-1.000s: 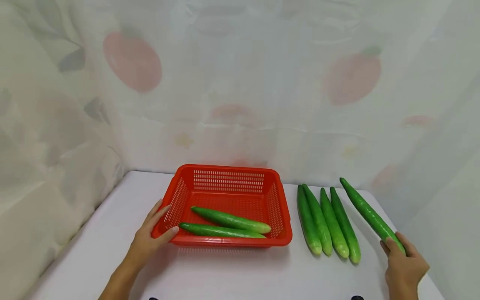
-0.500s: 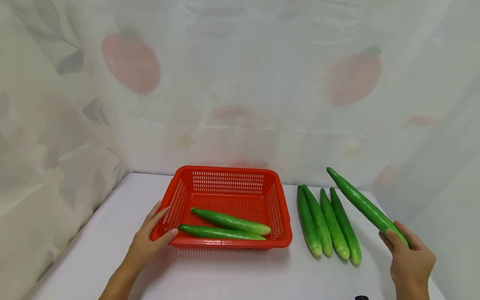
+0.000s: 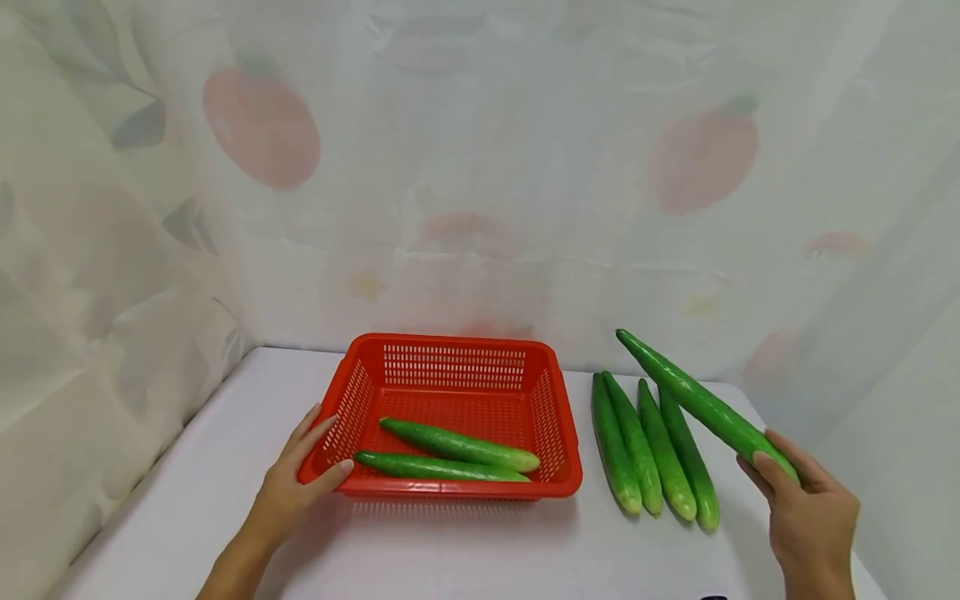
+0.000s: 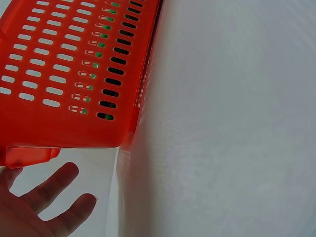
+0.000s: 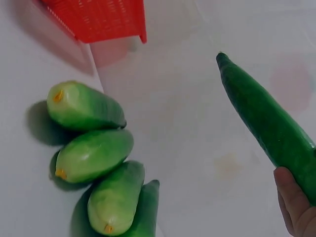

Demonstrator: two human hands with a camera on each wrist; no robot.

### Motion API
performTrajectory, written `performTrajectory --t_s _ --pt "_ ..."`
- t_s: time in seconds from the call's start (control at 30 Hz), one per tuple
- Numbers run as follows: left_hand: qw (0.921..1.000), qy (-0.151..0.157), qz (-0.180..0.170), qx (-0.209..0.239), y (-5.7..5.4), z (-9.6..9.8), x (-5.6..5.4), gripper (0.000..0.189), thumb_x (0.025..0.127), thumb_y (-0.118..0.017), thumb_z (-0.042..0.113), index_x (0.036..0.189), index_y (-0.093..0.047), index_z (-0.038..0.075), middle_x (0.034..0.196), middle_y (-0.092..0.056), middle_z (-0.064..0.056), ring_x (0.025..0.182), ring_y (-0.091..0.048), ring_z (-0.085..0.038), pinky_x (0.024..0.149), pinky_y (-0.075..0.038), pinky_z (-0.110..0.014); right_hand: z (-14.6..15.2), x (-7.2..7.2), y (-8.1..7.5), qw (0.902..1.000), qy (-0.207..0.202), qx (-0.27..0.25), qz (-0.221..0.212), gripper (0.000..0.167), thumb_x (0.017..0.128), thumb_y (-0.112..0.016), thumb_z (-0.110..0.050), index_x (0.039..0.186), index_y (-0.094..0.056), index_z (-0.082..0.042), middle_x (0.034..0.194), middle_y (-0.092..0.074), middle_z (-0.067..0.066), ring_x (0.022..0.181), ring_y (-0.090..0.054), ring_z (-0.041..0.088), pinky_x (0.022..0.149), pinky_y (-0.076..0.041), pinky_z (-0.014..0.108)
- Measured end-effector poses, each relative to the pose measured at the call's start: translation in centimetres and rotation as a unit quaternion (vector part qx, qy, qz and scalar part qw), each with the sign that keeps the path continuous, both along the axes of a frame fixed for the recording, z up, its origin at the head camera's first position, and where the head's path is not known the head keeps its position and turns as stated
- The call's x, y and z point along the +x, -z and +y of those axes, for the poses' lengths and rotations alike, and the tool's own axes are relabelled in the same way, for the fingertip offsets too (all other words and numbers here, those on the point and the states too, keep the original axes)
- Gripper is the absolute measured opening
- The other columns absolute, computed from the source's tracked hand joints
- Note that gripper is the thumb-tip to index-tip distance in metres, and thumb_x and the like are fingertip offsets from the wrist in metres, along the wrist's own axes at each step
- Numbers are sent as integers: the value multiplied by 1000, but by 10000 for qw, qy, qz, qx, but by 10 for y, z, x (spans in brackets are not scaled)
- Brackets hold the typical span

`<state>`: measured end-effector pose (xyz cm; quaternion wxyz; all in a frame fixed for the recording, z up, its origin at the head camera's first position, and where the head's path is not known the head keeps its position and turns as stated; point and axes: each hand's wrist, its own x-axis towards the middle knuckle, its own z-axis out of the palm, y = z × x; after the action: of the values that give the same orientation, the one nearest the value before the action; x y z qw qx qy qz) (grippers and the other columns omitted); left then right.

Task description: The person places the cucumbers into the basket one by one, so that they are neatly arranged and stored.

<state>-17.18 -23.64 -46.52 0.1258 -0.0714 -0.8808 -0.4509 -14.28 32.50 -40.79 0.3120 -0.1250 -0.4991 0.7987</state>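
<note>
My right hand (image 3: 810, 512) grips a long green cucumber (image 3: 690, 396) by its near end, thumb on top. This cucumber is raised off the table, its narrow tip pointing up toward the far left. My left hand (image 3: 288, 487) rests at the near left corner of a red plastic basket (image 3: 457, 488), thumb by the front rim and fingers along the left side. In the left wrist view its fingers (image 4: 57, 182) are spread and fairly straight below the basket rim (image 4: 59, 131). Two cucumbers (image 3: 457, 443) lie inside the basket, the front one partly hidden by the rim.
Several cucumbers (image 3: 618, 450) lie side by side on the white table (image 3: 465, 554), right of the basket, pale ends toward me. A fruit-printed curtain (image 3: 480, 167) closes off the back and sides. A small dark object (image 3: 714, 597) shows at the bottom edge.
My right hand has raised the cucumber and brought it left, its tip now above the row of cucumbers. My left hand and the basket stay in place.
</note>
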Motion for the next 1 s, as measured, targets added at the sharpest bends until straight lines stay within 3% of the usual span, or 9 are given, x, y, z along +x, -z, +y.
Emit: performTrajectory --t_s 0.2,0.43,0.5,0.67,0.8,0.87,1.0 --pt "10000 17 -66 52 0 0 2 65 89 -70 32 146 -43 17 157 -19 5 135 -27 -28 88 -32 -12 -12 1 -11 9959 -677 166 579 38 84 -59 22 120 -61 12 115 -57 14 101 -64 21 76 -52 35" --pt "10000 -5 -63 13 -2 0 1 65 89 -70 32 147 -43 17 157 -19 4 136 -27 -28 94 -37 -35 -26 -3 -20 9850 -1304 682 901 36 86 -56 22 120 -61 12 117 -59 14 97 -67 22 79 -50 34" --pt "10000 0 -85 7 -2 0 0 65 89 -70 33 147 -43 18 157 -19 4 135 -27 -28 94 -38 -35 -30 -4 -22 9821 -1430 897 838 36 87 -57 19 122 -60 11 118 -59 12 99 -66 21 80 -50 34" --pt "9999 30 -120 56 -1 0 0 65 89 -70 34 146 -43 17 157 -19 4 135 -28 -28 88 -37 -18 -40 -8 -27 9746 -1689 1229 804 36 88 -59 16 123 -60 11 119 -60 13 104 -64 20 82 -49 35" --pt "9999 39 -101 80 -1 0 -1 65 89 -70 34 146 -44 17 157 -20 2 135 -28 -28 87 -35 -15 -48 -13 -31 9683 -1842 1521 730 36 88 -60 13 124 -59 10 121 -57 13 107 -61 18 82 -49 34" --pt "9999 33 -102 71 -1 0 -1 65 89 -70 34 146 -43 16 157 -19 2 136 -27 -29 91 -37 -22 -52 -15 -34 9651 -1865 1727 637 37 89 -61 11 125 -58 11 121 -56 13 106 -61 17 81 -50 33" --pt "9997 81 -117 190 -2 0 -1 66 89 -70 33 147 -43 15 158 -18 4 137 -25 -30 97 -37 -48 -60 -22 -38 9577 -1926 2090 450 39 90 -64 6 127 -57 10 122 -54 12 103 -63 15 80 -50 30"
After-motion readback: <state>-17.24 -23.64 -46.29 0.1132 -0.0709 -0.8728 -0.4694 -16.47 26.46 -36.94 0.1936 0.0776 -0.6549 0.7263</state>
